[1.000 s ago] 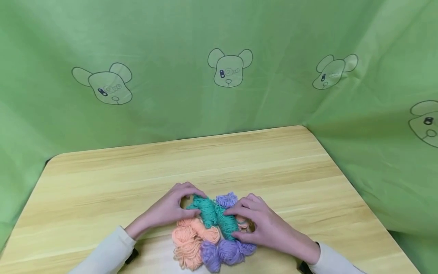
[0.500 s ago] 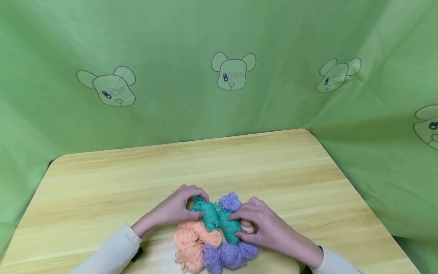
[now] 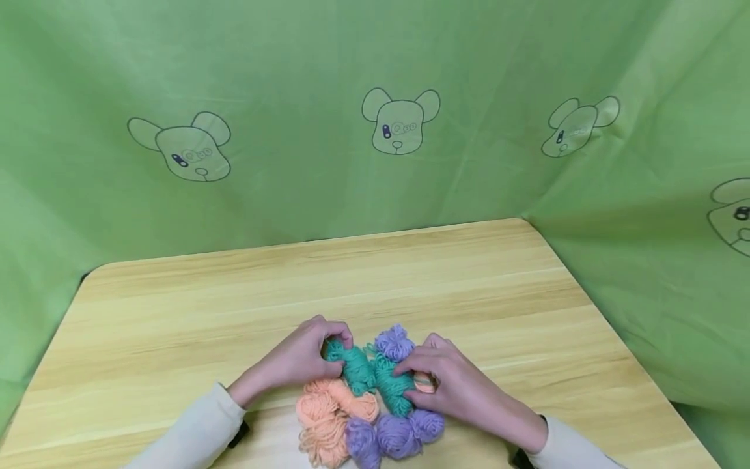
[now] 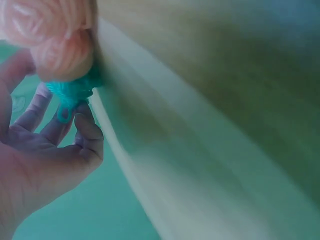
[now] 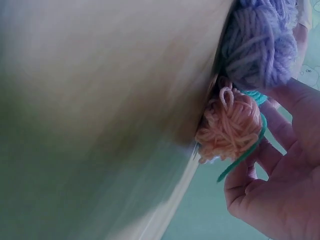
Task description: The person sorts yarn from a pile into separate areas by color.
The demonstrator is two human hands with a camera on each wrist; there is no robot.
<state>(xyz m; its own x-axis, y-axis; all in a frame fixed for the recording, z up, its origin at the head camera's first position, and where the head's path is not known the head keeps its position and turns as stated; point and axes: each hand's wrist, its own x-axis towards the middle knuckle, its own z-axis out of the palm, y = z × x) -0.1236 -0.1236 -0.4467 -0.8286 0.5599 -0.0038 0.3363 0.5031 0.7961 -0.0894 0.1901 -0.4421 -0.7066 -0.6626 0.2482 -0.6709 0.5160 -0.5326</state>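
Observation:
Two teal yarn skeins lie side by side at the middle of a yarn pile in the head view. My left hand [image 3: 299, 355] grips the left teal skein [image 3: 359, 372], thumb on its near side and fingers at its far end. The right teal skein [image 3: 392, 389] is pinched between thumb and fingers of my right hand [image 3: 454, 381]. In the left wrist view the teal yarn [image 4: 72, 92] shows a loose loop near the fingertips, under a peach ball [image 4: 62, 57]. A peach ball [image 5: 232, 122] partly hides the right hand's grip in the right wrist view.
Peach skeins [image 3: 319, 410] lie at the pile's left, purple balls [image 3: 397, 435] along its near side. Another purple skein [image 3: 395, 342] sits at the far side. Wooden tabletop [image 3: 234, 306] surrounds the pile, and a green curtain [image 3: 293, 182] hangs behind.
The left hand's fingers have curled in closer at the far end of the left teal skein. Both teal skeins stay nearly in place; the whole view has shifted slightly.

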